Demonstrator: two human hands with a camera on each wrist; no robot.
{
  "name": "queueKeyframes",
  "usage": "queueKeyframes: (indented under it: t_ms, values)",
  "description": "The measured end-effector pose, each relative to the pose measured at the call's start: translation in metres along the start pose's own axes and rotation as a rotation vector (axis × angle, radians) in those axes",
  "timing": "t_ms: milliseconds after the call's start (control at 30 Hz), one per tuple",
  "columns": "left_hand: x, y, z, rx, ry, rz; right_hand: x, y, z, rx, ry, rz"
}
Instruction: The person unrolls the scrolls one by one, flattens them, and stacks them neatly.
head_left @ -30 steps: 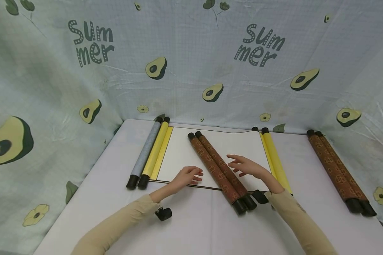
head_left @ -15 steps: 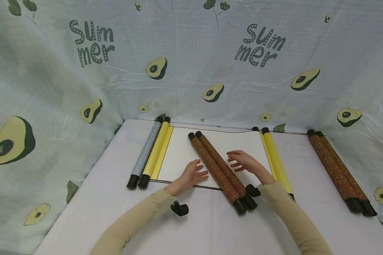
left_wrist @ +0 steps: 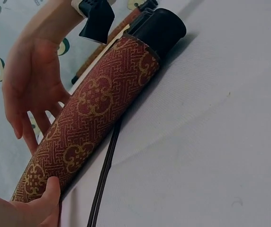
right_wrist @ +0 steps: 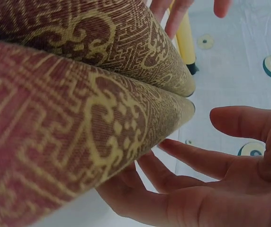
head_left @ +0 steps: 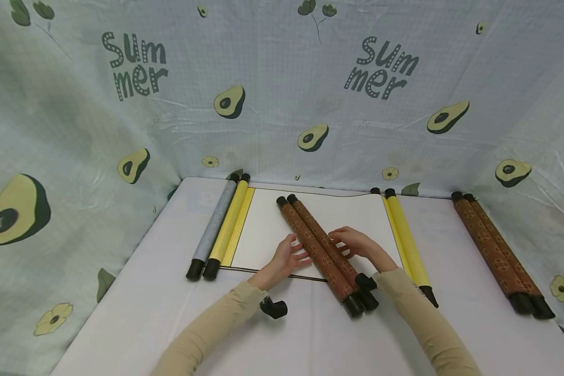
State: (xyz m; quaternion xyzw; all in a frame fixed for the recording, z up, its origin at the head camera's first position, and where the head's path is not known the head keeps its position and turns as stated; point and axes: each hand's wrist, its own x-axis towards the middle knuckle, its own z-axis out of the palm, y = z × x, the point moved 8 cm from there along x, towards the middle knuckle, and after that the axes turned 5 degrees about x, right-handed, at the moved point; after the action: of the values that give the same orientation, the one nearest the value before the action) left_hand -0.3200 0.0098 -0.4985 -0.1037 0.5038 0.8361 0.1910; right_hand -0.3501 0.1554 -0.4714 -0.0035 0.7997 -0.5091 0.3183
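At centre frame, a yellow scroll (head_left: 263, 224) is lying already unrolled, while a brown scroll (head_left: 310, 243) is resting across it, rolled up. The left hand (head_left: 281, 260) and right hand (head_left: 360, 245) are flanking the brown one, fingers loosely extended, not yet gripping.

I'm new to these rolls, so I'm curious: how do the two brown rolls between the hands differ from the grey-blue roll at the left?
The brown rolls carry bold gold patterns; the grey-blue roll looks plain.
The brown rolls slant, near ends toward the right; the grey-blue roll's near end points left.
The left hand and right hand flank the brown rolls; neither is at the grey-blue roll.
All have black ends.
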Motion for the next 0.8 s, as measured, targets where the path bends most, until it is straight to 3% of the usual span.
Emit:
queueKeyframes:
  t_ms: [100, 200, 267, 400, 467, 533, 633, 667, 800]
  values:
    - [-0.020, 0.013, 0.010, 0.003, -0.020, -0.003, 0.001, 0.001, 0.001, -0.007, -0.001, 0.004]
    - [-0.018, 0.012, 0.009, 0.018, -0.010, 0.013, 0.001, 0.000, 0.002, -0.016, -0.015, -0.001]
    - [0.018, -0.008, -0.007, 0.020, -0.018, 0.036, 0.001, 0.000, 0.002, -0.024, -0.018, -0.002]
    - [0.107, -0.057, -0.046, 0.020, -0.029, 0.067, 0.002, 0.000, 0.001, -0.035, -0.015, 0.003]
    - [0.116, -0.062, -0.050, 0.031, -0.032, 0.097, 0.001, 0.000, 0.002, -0.030, -0.012, 0.006]
    - [0.116, -0.060, -0.050, 0.055, -0.038, 0.127, 0.000, 0.000, 0.004, -0.017, -0.018, 0.005]
    - [0.096, -0.045, -0.042, 0.089, -0.079, 0.168, -0.001, 0.002, 0.008, 0.019, -0.027, 0.000]
    - [0.099, -0.045, -0.044, 0.104, -0.089, 0.159, -0.002, 0.002, 0.010, 0.027, -0.034, -0.005]
    - [0.064, -0.022, -0.031, 0.186, -0.062, 0.098, -0.004, 0.003, 0.019, 0.080, -0.049, -0.031]
